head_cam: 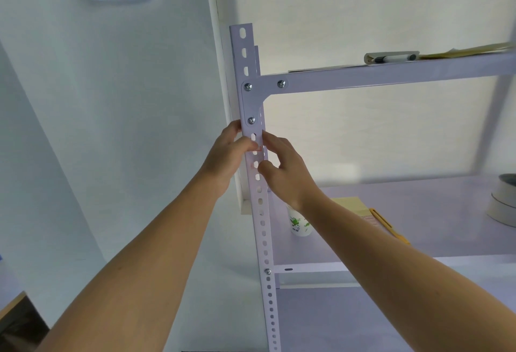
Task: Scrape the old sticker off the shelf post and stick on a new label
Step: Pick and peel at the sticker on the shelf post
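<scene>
Pale lilac-white painted steel makes up the shelf post, which stands upright at the near left corner of the rack and is pierced by a column of slots. Just below the corner bracket, a small sticker with a red edge is seen on the post's front face, largely covered by fingers. The post is grasped from the left by the left hand: its fingers are curled round the far left edge and its thumb is pressed onto the sticker. From the right, the post is gripped by the right hand, with the forefinger laid against the right edge above the sticker and the thumb set on the front face below it; whether the sticker itself is also caught cannot be told at this size. On the lower shelf, behind the right forearm, a paper cup with green print, a yellow notepad and a yellow pen are laid, and rolls of tape are stacked far right. A marker is laid on the upper shelf.
</scene>
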